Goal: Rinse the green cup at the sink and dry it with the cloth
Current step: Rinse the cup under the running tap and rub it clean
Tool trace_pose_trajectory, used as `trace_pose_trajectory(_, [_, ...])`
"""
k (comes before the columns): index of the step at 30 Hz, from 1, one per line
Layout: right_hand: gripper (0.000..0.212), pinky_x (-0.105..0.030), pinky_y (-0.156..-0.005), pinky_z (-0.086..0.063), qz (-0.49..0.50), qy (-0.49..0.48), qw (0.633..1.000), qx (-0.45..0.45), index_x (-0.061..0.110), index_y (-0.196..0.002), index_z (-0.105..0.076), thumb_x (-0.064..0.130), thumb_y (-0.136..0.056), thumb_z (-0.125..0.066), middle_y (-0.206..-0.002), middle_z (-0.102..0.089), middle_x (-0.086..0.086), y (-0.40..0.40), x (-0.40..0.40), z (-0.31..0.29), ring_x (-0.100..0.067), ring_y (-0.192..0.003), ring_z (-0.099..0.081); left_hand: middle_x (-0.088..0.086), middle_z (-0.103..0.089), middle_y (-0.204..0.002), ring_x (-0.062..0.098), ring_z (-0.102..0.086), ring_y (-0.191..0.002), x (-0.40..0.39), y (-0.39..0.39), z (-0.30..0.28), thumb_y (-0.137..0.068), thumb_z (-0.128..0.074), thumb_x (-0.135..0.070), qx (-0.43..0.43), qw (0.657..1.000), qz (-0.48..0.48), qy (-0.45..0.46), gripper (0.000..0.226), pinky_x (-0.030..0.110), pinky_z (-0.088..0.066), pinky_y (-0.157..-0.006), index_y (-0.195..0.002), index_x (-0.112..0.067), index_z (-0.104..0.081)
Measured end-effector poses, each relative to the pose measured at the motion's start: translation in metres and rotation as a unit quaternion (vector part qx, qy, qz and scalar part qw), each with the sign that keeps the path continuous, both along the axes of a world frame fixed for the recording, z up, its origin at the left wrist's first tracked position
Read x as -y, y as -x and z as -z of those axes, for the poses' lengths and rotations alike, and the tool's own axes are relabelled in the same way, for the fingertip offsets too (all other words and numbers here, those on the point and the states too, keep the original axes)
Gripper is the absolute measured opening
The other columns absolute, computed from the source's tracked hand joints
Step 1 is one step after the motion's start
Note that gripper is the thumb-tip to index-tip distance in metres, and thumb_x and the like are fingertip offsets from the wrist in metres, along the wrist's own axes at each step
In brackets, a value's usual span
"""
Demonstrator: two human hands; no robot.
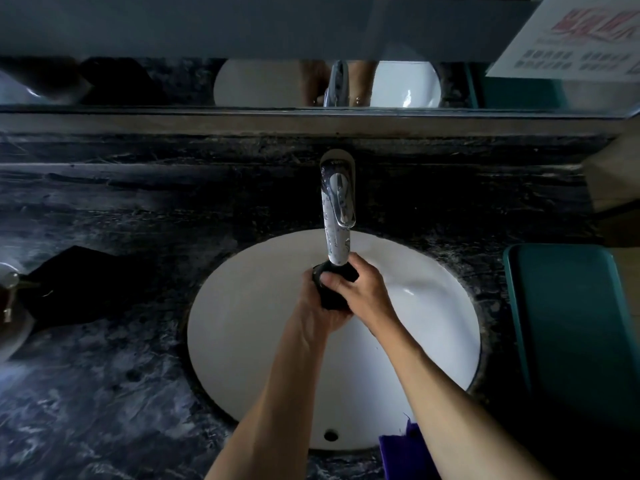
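both hands meet over the white oval sink (pixel 242 341), directly below the spout of the chrome faucet (pixel 337 209). the cup (pixel 332 289) sits between them; it reads v. dark in this light, colour can't be confirmed as green. left hand (pixel 317 313) wraps the cup from below/left, fingers closed round its body. right hand (pixel 360 289) grips from the right w/ thumb laid across the front and fingers curled over the top, near the spout tip. cup's upper end is just under the spout, touching or nearly so; can't tell which. water flow not discernible.

counter (pixel 104 393): dark marbled stone round the basin. dark cloth (pixel 79 285) lies crumpled on the counter, left of sink, well apart from the hands. purple cloth (pixel 405 452) hangs at the sink's near edge, beside the right forearm. teal tray (pixel 571 323) rests on the right side of the counter. mirror (pixel 277 81) behind the faucet reflects basin and faucet.
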State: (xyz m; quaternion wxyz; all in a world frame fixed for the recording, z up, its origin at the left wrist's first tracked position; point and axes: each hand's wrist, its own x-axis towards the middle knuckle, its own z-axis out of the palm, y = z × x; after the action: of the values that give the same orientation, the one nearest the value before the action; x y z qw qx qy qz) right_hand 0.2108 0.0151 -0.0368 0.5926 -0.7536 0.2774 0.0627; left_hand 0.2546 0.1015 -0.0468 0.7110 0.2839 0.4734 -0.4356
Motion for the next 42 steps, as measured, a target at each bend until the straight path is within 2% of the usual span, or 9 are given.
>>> trace_pose_trajectory(4, [0.016,-0.028,-0.069,-0.049,0.009,-0.060,0.998,0.004,0.017,-0.110,-0.070,0.012,-0.101,-0.058,-0.075,-0.068,0.021,0.000,0.007,0.004,0.002,-0.071,-0.061,0.015,-0.074,-0.070,0.028,-0.068,-0.059,-0.002,-0.006,0.000,-0.102,-0.033,-0.041,0.008,1.000,0.028,0.001,0.052,0.031,-0.043,-0.058,-0.087,-0.006,-0.069])
trace_pose_trajectory(9, [0.038,-0.033,-0.087,-0.052,-0.069,-0.005,0.997,-0.031,0.015,-0.117,-0.064,0.022,-0.083,-0.079,-0.104,-0.073,-0.008,0.000,0.001,0.002,-0.020,-0.098,-0.067,0.013,-0.073,-0.064,0.029,-0.071,-0.072,-0.001,-0.003,0.004,-0.102,-0.040,-0.042,-0.006,1.000,0.017,-0.018,0.045,0.029,-0.061,-0.055,-0.089,-0.008,-0.066])
trace_pose_trajectory(13, [0.015,-0.034,-0.073,-0.050,0.025,0.035,0.999,0.020,0.009,-0.108,-0.070,0.018,-0.101,-0.060,-0.087,-0.072,-0.011,-0.002,0.002,0.004,-0.019,-0.078,-0.064,0.014,-0.075,-0.072,0.029,-0.073,-0.069,-0.001,-0.001,0.008,-0.100,-0.036,-0.045,0.030,0.999,0.029,-0.013,0.054,0.033,-0.053,-0.067,-0.088,-0.006,-0.071])
trace_pose_trajectory(17, [0.024,-0.032,-0.078,-0.049,-0.004,-0.052,0.999,-0.002,0.014,-0.122,-0.066,0.016,-0.105,-0.051,-0.105,-0.069,-0.011,-0.001,0.003,0.004,-0.020,-0.096,-0.061,0.011,-0.074,-0.068,0.026,-0.072,-0.057,-0.001,-0.004,0.013,-0.101,-0.036,-0.054,0.089,0.994,0.032,-0.052,0.057,0.026,-0.055,-0.050,-0.089,-0.008,-0.067])
trace_pose_trajectory(21, [0.043,-0.024,-0.084,-0.038,-0.024,0.066,0.996,-0.059,0.024,-0.132,-0.053,0.041,-0.094,-0.064,-0.115,-0.051,-0.001,-0.003,-0.014,0.012,-0.009,-0.100,-0.047,0.005,-0.069,-0.073,0.021,-0.068,-0.074,0.007,0.014,0.013,-0.113,-0.027,-0.049,0.235,0.970,0.010,-0.064,0.067,0.032,-0.056,-0.069,-0.085,-0.010,-0.073])
trace_pose_trajectory(24, [0.016,-0.024,-0.071,-0.040,0.075,0.046,0.995,-0.042,0.033,-0.099,-0.057,0.047,-0.092,-0.062,-0.102,-0.062,0.001,-0.006,-0.016,0.010,-0.014,-0.091,-0.057,0.021,-0.065,-0.113,0.033,-0.063,-0.111,0.010,0.028,0.012,-0.112,-0.036,-0.052,0.256,0.960,0.038,-0.104,0.068,0.054,-0.049,-0.103,-0.130,0.009,-0.062])
trace_pose_trajectory(32, [0.032,-0.029,-0.052,-0.049,0.234,-0.270,0.922,-0.151,0.013,-0.091,-0.063,0.037,-0.089,-0.042,-0.084,-0.069,-0.014,0.000,-0.011,0.009,-0.029,-0.073,-0.064,0.015,-0.076,-0.093,0.027,-0.075,-0.086,0.000,0.025,0.011,-0.093,-0.073,-0.036,0.255,0.947,0.040,-0.190,0.027,0.037,-0.059,-0.070,-0.094,-0.010,-0.079])
trace_pose_trajectory(38, [0.021,-0.044,-0.069,-0.061,0.188,-0.097,0.977,-0.038,0.032,-0.096,-0.053,0.051,-0.091,-0.062,-0.096,-0.068,0.004,0.005,-0.026,0.019,-0.022,-0.092,-0.069,-0.005,-0.067,-0.061,0.010,-0.062,-0.052,0.006,0.025,0.011,-0.093,-0.071,-0.038,0.298,0.925,0.065,-0.226,0.032,0.022,-0.047,-0.043,-0.065,-0.024,-0.073])
trace_pose_trajectory(42, [0.044,-0.025,-0.040,-0.039,0.172,-0.197,0.949,-0.176,0.013,-0.099,-0.061,0.054,-0.086,-0.052,-0.078,-0.065,-0.011,-0.008,-0.010,0.009,-0.025,-0.054,-0.059,0.020,-0.060,-0.086,0.024,-0.055,-0.059,-0.006,0.026,0.015,-0.104,-0.060,-0.036,0.292,0.942,0.043,-0.163,0.041,0.027,-0.039,-0.044,-0.110,0.003,-0.072])
